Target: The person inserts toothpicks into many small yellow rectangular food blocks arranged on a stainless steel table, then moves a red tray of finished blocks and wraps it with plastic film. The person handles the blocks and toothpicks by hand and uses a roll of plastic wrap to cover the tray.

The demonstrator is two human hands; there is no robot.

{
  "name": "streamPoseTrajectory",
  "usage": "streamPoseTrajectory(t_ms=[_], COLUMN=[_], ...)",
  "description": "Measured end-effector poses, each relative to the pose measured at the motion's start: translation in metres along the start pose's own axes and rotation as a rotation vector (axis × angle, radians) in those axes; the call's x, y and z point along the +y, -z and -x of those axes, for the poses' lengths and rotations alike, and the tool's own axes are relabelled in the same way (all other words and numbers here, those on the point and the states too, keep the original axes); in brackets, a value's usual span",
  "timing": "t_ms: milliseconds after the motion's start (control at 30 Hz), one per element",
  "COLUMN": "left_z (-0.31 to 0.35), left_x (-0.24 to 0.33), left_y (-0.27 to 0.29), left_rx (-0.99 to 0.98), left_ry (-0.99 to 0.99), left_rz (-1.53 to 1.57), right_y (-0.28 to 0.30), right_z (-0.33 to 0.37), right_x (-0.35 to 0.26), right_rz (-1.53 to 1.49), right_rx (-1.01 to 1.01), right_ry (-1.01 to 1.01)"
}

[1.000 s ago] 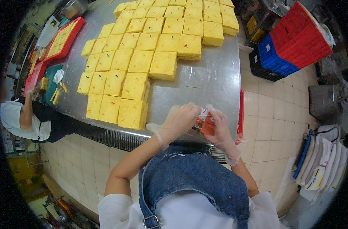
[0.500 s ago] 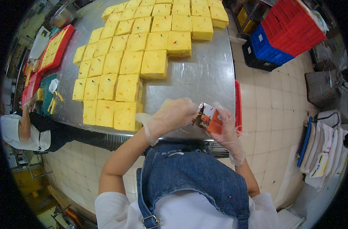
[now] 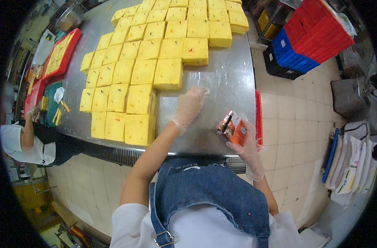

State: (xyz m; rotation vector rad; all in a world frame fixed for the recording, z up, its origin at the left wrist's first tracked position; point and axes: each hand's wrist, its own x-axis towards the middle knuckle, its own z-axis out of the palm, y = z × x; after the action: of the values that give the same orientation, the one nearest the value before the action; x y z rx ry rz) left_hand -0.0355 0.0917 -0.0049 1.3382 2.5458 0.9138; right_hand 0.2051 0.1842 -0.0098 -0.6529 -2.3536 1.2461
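Note:
My left hand (image 3: 189,108), in a clear plastic glove, is over the metal table (image 3: 221,74). Its fingertips are pinched together low at the surface, on a thin pale toothpick that is mostly hidden. My right hand (image 3: 247,138), gloved too, grips a small orange and dark printed box (image 3: 235,129) near the table's front edge. The box's near side shows orange, its far side a food picture. Left of my left hand stand rows of thick yellow square food blocks (image 3: 168,74), many with a small pick stuck upright in the top.
Another person's gloved hand (image 3: 33,112) is at the far left, near a green board (image 3: 52,105) with yellow strips. A red tray (image 3: 68,53) of pale pieces lies behind it. Stacked red, blue and black crates (image 3: 294,49) stand on the floor at right.
My left hand has moved away from the box, forward and left, to where a thin stick lay on the table. My right hand keeps the box, now tilted slightly differently.

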Motion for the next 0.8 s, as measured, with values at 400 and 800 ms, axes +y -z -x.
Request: streamPoseTrajectory(t_ms=[400, 800], left_z=[0.013, 0.042], left_x=[0.011, 0.07], left_y=[0.007, 0.067], left_rx=[0.094, 0.004], left_ry=[-0.101, -0.361], left_rz=[-0.231, -0.333], right_y=[0.007, 0.001], right_z=[-0.014, -0.04], right_x=[-0.012, -0.029], right_rz=[0.138, 0.116], right_rx=[0.064, -0.076], right_ry=[0.078, 0.144])
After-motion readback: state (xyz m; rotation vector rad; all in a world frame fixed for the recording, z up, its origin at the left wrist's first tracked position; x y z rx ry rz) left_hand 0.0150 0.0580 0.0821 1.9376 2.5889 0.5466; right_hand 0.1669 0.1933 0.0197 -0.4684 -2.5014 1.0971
